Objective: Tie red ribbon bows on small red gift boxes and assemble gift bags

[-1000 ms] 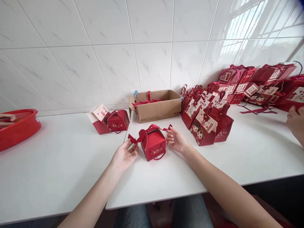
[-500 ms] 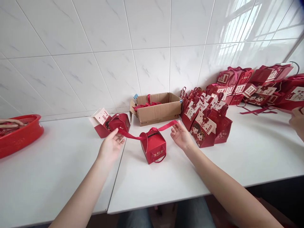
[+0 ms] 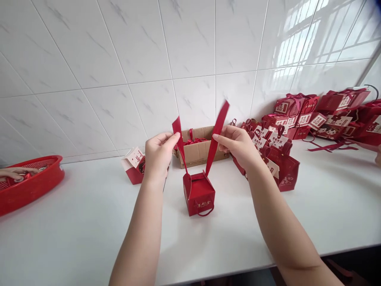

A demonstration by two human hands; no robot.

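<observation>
A small red gift box (image 3: 200, 194) with gold lettering and a cord handle stands on the white table in front of me. From its top, two ends of a red ribbon (image 3: 214, 149) rise in a V. My left hand (image 3: 160, 155) pinches the left end between thumb and fingers, the tip sticking up above them. The right end is pinched by my right hand (image 3: 235, 143), its tip also pointing upward. Both hands are above the box, to either side, and do not touch it.
Behind my hands stands a cardboard box (image 3: 196, 154) with red ribbons inside. Several red gift boxes (image 3: 287, 169) crowd to the right, more stacked beyond. An open-topped box (image 3: 133, 169) sits left. At far left a person's hand (image 3: 14, 174) reaches into a red basket (image 3: 35, 188).
Both hands have risen and come closer together, lifting the ribbon ends from a low spread to upright above the box. The view has shifted slightly.
</observation>
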